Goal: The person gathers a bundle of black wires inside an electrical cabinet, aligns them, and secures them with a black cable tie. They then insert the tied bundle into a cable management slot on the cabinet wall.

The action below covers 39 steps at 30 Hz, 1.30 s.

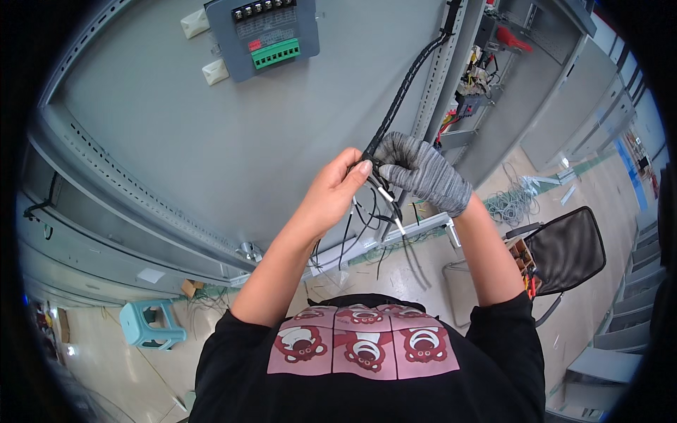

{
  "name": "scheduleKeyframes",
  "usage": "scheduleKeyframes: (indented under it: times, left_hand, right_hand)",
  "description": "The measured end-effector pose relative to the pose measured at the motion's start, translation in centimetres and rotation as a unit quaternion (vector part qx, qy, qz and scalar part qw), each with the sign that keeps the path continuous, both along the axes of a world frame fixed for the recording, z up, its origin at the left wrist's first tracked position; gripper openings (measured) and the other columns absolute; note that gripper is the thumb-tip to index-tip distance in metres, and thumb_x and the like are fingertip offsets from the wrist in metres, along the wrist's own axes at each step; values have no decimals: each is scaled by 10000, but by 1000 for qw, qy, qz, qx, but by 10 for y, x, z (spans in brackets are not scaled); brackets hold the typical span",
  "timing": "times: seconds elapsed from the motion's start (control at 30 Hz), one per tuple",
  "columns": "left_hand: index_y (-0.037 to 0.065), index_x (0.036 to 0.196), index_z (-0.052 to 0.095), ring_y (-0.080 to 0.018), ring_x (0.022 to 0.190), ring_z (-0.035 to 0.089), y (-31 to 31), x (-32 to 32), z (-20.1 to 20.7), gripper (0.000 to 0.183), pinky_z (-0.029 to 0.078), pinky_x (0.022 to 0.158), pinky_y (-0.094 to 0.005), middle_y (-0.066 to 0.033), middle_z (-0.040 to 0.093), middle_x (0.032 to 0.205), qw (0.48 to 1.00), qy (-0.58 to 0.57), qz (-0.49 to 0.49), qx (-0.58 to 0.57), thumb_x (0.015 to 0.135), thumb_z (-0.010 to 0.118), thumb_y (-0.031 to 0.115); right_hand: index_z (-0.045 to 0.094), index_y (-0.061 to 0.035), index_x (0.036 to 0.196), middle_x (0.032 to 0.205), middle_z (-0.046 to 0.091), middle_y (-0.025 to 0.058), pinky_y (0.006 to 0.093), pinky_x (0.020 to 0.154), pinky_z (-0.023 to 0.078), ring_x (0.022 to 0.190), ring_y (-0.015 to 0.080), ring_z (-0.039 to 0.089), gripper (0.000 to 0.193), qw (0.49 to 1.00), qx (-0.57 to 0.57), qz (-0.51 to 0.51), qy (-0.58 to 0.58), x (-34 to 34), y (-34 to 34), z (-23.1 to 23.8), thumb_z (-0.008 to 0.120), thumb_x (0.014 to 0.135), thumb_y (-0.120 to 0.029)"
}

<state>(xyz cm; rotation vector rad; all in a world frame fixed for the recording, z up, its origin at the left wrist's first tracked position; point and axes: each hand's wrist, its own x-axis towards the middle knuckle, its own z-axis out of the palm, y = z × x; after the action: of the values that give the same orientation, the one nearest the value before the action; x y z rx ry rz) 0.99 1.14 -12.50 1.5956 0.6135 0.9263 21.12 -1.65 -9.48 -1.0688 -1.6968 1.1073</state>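
A black-wrapped wire bundle (405,88) runs down from the top of a grey cabinet door panel (233,148). My bare left hand (334,185) is closed on the lower end of the bundle, thumb and fingers pinching it. In a grey knitted glove, my right hand (423,173) grips the same spot from the other side, its fingers curled round the bundle. Below both hands, several loose black wires (367,218) fan out, some with white sleeves (386,194). The exact contact of the fingertips is partly hidden.
On the panel's upper part sits a grey device (271,35) with a green terminal block (276,53). At right stands an open cabinet with wired components (476,92). A black mesh chair (568,250), a tangle of grey wire (511,201) and a light blue stool (151,324) are on the floor.
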Motion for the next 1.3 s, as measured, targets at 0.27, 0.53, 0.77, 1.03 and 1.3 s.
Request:
scheduleKeyframes:
  times: [0.27, 0.53, 0.77, 1.03, 1.3]
  left_hand:
    - [79, 930, 526, -50, 738, 363, 2, -4, 3, 234, 335, 681, -217, 65, 420, 794, 1000, -6, -7, -3, 1018, 496, 293]
    - [19, 956, 481, -221, 704, 469, -12, 1, 16, 236, 402, 661, -340, -86, 485, 746, 982, 119, 53, 134, 1013, 487, 248]
    - [-23, 966, 480, -438, 778, 568, -23, 14, 6, 204, 443, 703, -506, -235, 588, 842, 932, 174, 179, 264, 969, 528, 175]
    - [-15, 986, 489, -399, 746, 558, -20, 17, -4, 213, 442, 678, -470, -213, 559, 801, 936, 110, 215, 256, 984, 506, 198]
    - [31, 993, 496, -177, 704, 454, -18, 5, 1, 271, 413, 672, -312, -73, 475, 755, 978, 90, 132, 134, 1032, 445, 294]
  right_hand:
    - [652, -59, 966, 912, 626, 119, 425, 757, 502, 842, 322, 625, 218, 844, 347, -200, -358, -16, -33, -3, 703, 762, -115]
    - [686, -50, 901, 833, 634, 135, 430, 754, 492, 829, 330, 617, 160, 906, 261, -222, -250, -17, -39, -18, 683, 811, -183]
    - [690, -98, 916, 919, 610, 79, 395, 756, 512, 864, 297, 612, 143, 722, 440, -208, -492, -35, -5, 83, 673, 807, -188]
    - [656, -90, 1136, 1231, 628, 97, 367, 894, 522, 1051, 302, 633, 362, 731, 552, 1, -402, -62, 28, 75, 624, 779, -40]
    - [600, -31, 1238, 1043, 680, 44, 258, 815, 516, 925, 109, 625, 338, 999, 9, 12, 46, 5, 24, -17, 652, 916, -122]
